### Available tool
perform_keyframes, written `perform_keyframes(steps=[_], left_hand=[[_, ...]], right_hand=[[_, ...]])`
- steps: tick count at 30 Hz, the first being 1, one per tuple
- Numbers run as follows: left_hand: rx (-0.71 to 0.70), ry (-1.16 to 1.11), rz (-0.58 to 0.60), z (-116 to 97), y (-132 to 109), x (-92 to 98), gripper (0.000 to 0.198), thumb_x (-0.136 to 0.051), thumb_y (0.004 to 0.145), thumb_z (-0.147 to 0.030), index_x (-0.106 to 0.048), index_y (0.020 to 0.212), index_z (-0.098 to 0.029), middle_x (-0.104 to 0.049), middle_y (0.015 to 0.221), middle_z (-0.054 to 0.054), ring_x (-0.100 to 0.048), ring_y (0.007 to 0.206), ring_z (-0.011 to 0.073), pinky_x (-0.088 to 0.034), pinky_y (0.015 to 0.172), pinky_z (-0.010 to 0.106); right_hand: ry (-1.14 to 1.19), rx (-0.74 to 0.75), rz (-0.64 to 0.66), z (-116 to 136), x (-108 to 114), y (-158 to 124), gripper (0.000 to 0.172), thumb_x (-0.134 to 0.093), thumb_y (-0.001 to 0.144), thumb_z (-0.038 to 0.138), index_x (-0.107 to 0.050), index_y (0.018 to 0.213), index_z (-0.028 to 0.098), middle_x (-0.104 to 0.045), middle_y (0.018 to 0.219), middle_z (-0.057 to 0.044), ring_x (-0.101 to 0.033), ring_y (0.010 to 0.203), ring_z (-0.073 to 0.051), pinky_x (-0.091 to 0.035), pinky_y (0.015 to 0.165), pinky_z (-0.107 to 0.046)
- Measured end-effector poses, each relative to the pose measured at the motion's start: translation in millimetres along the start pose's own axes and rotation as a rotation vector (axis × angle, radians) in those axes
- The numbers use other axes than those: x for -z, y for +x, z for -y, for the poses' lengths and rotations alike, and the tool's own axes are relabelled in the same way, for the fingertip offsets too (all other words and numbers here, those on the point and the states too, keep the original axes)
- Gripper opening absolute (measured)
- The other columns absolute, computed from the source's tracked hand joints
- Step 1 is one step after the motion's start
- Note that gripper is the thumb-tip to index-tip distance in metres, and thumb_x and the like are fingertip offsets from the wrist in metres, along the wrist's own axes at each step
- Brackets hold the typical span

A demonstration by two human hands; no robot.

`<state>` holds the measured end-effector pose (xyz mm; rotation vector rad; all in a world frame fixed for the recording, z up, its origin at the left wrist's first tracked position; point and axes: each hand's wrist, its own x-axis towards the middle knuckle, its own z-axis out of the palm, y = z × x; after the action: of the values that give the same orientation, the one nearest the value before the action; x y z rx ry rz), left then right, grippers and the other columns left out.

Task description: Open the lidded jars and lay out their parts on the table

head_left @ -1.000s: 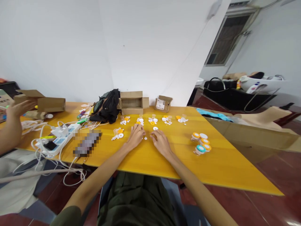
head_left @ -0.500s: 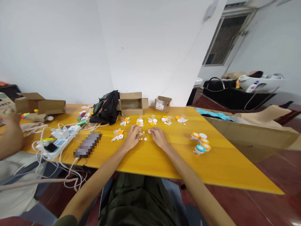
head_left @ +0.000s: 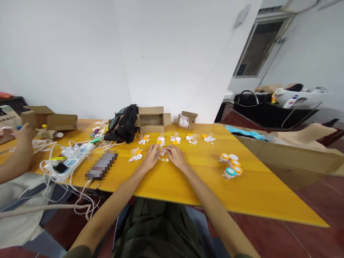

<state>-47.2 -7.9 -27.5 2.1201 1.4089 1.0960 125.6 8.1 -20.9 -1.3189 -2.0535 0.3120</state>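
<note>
Close together over the wooden table are my two hands. My left hand has its fingers curled around a small clear cup. The fingers of my right hand are pinched at the cup's right side; whatever they hold is too small to make out. Small white pieces lie just below the hands. Behind them stand several sets of clear cups, lids and white pieces, one with an orange lid. Another set, with a white lid, is left of my left hand.
Several lidded cups, one with a teal lid, stand at the right. A phone, a power strip with cables and a backpack are at the left. Cardboard boxes stand behind. Another person's hand is at far left.
My right hand has moved left, from beside the white pieces to the clear cup at my left hand. The other person's hand has shifted. The view has turned slightly.
</note>
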Motion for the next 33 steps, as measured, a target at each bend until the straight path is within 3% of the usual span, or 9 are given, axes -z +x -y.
perform_keyframes(steps=[5,8,13,22,29,33], left_hand=[[-0.013,0.014,-0.006,-0.4,-0.4,0.0,0.035,-0.056,0.092,-0.023,-0.057,0.126,-0.026,-0.060,0.113,0.006,-0.061,0.108,0.0206,-0.049,0.099,0.036],[-0.030,0.007,0.014,-0.5,-1.0,-0.8,0.038,-0.058,0.091,-0.028,-0.055,0.129,-0.025,-0.061,0.116,0.006,-0.059,0.112,0.0216,-0.047,0.102,0.037],[-0.039,-0.008,0.019,0.8,-1.1,-1.7,0.041,-0.060,0.090,-0.029,-0.054,0.131,-0.025,-0.061,0.120,0.007,-0.057,0.117,0.0221,-0.044,0.106,0.038],[-0.049,-0.026,0.015,-5.3,-1.6,2.6,0.035,-0.057,0.093,-0.032,-0.055,0.127,-0.026,-0.058,0.119,0.007,-0.059,0.112,0.0207,-0.047,0.103,0.037],[-0.088,0.059,0.034,-11.6,-6.0,3.5,0.020,-0.068,0.082,-0.021,-0.065,0.102,-0.024,-0.049,0.126,0.007,-0.055,0.120,0.0221,-0.047,0.108,0.040],[-0.090,0.083,0.059,-9.0,-5.8,1.7,0.007,-0.066,0.083,-0.017,-0.066,0.088,-0.022,-0.049,0.127,0.008,-0.057,0.113,0.0212,-0.048,0.107,0.042]], right_hand=[[0.010,0.047,-0.068,-3.1,5.6,-10.8,0.026,-0.049,0.095,0.015,-0.073,0.089,0.021,-0.072,0.096,-0.007,-0.067,0.094,-0.020,-0.051,0.090,-0.033],[0.006,0.075,-0.099,-5.2,10.9,-26.4,0.020,-0.052,0.095,0.021,-0.072,0.092,0.022,-0.070,0.107,-0.009,-0.065,0.105,-0.022,-0.050,0.096,-0.036],[-0.057,0.193,-0.035,-2.5,13.4,-46.2,0.010,-0.063,0.090,0.026,-0.071,0.095,0.024,-0.063,0.124,-0.011,-0.060,0.116,-0.025,-0.048,0.102,-0.042],[-0.135,0.222,-0.042,-0.9,10.6,-39.3,0.016,-0.057,0.090,0.015,-0.069,0.095,0.023,-0.063,0.122,-0.011,-0.061,0.109,-0.025,-0.051,0.097,-0.043],[-0.087,0.236,-0.164,2.4,25.1,-49.0,0.025,-0.045,0.096,0.020,-0.067,0.107,0.025,-0.066,0.115,-0.009,-0.062,0.108,-0.025,-0.051,0.097,-0.041],[-0.193,0.192,-0.253,-14.1,37.7,-66.1,0.028,-0.043,0.096,0.022,-0.067,0.109,0.026,-0.066,0.114,-0.010,-0.062,0.106,-0.027,-0.050,0.096,-0.045]])
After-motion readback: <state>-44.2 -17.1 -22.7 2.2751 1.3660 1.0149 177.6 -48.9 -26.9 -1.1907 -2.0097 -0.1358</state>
